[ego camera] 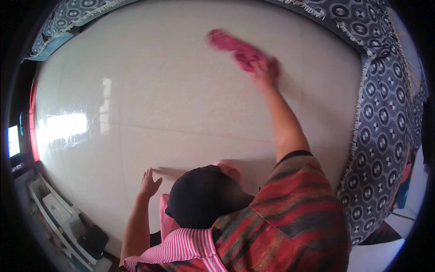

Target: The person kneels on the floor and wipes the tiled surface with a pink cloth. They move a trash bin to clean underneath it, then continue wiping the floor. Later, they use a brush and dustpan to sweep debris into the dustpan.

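Observation:
My right hand (264, 73) is stretched far forward and holds a crumpled pink cloth (244, 51) against the pale tiled floor (187, 88). Both the cloth and the fingers look blurred. The longer part of the cloth trails to the left of the hand. At the lower left, my left hand (149, 183) has its fingers extended and thumb apart, holding nothing, near or on the floor; contact cannot be told.
Patterned fringed covers (373, 115) drape over furniture along the right side and the top. A red-edged dark unit (33, 122) with a lit screen stands at the left. White containers (61, 210) and a black item (93, 238) are at the lower left.

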Action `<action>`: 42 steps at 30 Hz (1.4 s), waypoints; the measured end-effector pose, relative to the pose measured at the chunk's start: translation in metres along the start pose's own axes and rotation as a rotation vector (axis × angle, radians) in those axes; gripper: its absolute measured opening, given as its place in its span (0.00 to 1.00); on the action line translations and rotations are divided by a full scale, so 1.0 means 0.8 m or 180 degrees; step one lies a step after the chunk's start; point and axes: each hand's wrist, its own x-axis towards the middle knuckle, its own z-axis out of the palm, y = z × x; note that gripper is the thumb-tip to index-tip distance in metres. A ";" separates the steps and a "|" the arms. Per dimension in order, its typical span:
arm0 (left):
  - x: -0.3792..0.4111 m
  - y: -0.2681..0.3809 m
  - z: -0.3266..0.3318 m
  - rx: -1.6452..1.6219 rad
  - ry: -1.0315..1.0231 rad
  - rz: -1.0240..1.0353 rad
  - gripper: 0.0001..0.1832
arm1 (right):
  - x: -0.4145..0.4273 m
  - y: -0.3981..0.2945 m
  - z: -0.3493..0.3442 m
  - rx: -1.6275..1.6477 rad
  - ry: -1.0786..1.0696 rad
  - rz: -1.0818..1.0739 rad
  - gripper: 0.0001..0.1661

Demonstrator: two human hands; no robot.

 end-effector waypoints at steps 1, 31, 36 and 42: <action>0.004 0.004 -0.001 -0.0031 0.0027 0.0065 0.42 | -0.028 0.042 -0.012 -0.0500 -0.0037 0.0447 0.29; -0.031 0.011 0.020 -0.0373 0.0436 0.0133 0.41 | -0.183 -0.355 -0.056 0.0555 -0.1680 0.0255 0.39; -0.049 0.000 0.025 -0.0351 0.0542 -0.0010 0.39 | -0.167 -0.452 -0.058 0.1053 -0.2191 -0.1857 0.36; -0.055 -0.017 0.029 -0.0492 0.0460 -0.0385 0.40 | -0.104 -0.394 -0.026 0.1090 -0.1719 -0.2770 0.27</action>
